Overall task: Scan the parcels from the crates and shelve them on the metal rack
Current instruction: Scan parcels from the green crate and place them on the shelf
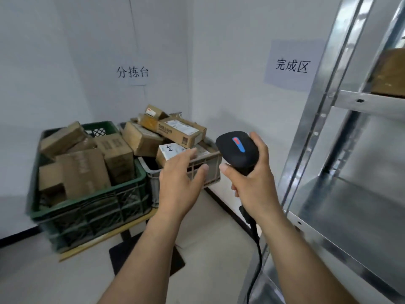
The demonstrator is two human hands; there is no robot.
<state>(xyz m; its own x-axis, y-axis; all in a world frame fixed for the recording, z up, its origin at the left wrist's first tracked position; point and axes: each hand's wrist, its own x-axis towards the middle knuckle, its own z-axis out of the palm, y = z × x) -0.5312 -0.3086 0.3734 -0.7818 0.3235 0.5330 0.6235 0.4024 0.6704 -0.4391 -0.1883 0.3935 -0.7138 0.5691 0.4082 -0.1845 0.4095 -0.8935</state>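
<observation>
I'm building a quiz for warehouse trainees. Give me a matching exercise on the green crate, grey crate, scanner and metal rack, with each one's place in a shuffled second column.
1 green crate
2 grey crate
3 scanner
4 metal rack

A gripped by the right hand
B along the right edge of the view
C furthest left
D just beyond the open left hand

Pairs: 1-C, 2-D, 3-A, 4-B

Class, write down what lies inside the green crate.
The green crate holds brown cardboard parcels piled at angles above its rim. Its bottom and any parcels lower down are covered by the top ones.
</observation>
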